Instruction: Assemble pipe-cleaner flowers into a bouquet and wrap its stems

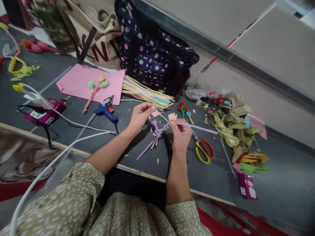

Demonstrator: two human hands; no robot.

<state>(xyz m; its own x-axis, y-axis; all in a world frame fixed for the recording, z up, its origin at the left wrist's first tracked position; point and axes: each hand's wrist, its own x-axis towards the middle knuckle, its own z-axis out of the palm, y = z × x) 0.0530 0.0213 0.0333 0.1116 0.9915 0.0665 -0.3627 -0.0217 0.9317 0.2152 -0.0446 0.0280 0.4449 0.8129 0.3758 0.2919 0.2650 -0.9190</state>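
My left hand [140, 115] is pinched shut above the dark table [137, 157], its fingertips closed on something small that I cannot make out, close to a bundle of yellow and pastel foam strips [145, 91]. My right hand [180, 134] is closed round a bunch of purple foam strips [157, 132] carrying a small purple flower and a cream tuft [172, 116]. One long purple strip [201, 128] runs out to the right from that hand. The two hands are a few centimetres apart over the table's middle.
A blue glue gun [105, 109] lies left of my hands, a pink sheet [91, 82] with a small foam flower behind it. Red and yellow scissors [203, 150] lie at the right. Foam scraps [233, 131] pile at the far right. Two bags [152, 49] stand at the back. White cables [61, 118] cross the left.
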